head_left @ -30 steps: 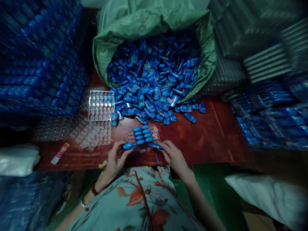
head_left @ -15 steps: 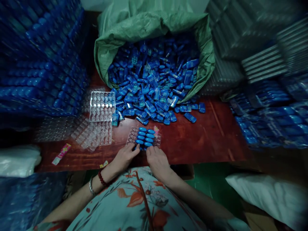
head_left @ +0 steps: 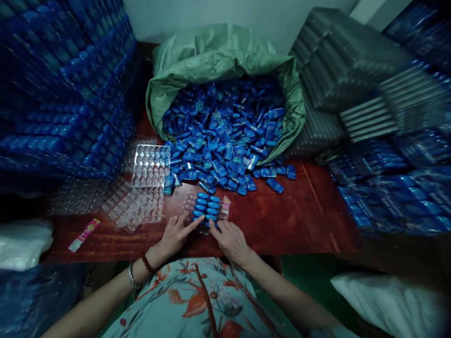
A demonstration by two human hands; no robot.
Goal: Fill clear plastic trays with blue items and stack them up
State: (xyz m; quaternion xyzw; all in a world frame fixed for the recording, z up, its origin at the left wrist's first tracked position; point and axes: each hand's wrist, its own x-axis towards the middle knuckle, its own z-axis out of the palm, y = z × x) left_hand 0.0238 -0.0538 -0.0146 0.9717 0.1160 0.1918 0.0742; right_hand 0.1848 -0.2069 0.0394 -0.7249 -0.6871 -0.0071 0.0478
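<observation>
Your left hand (head_left: 175, 234) and right hand (head_left: 229, 238) rest open, fingertips pressing the near edge of the clear blister tray (head_left: 225, 212) just ahead of them, partly filled with glossy blue oval pieces (head_left: 206, 206). The tray's near cells are hidden under your fingers. Beyond lies a green woven sack (head_left: 218, 56) spilling blue pieces.

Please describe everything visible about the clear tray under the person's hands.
The clear plastic tray lies flat on the red-brown table, before the green sack. Its moulded pockets hold two columns of blue oval pieces. The outer pockets look unfilled. The left hand and right hand press fingertips on its near end.
</observation>
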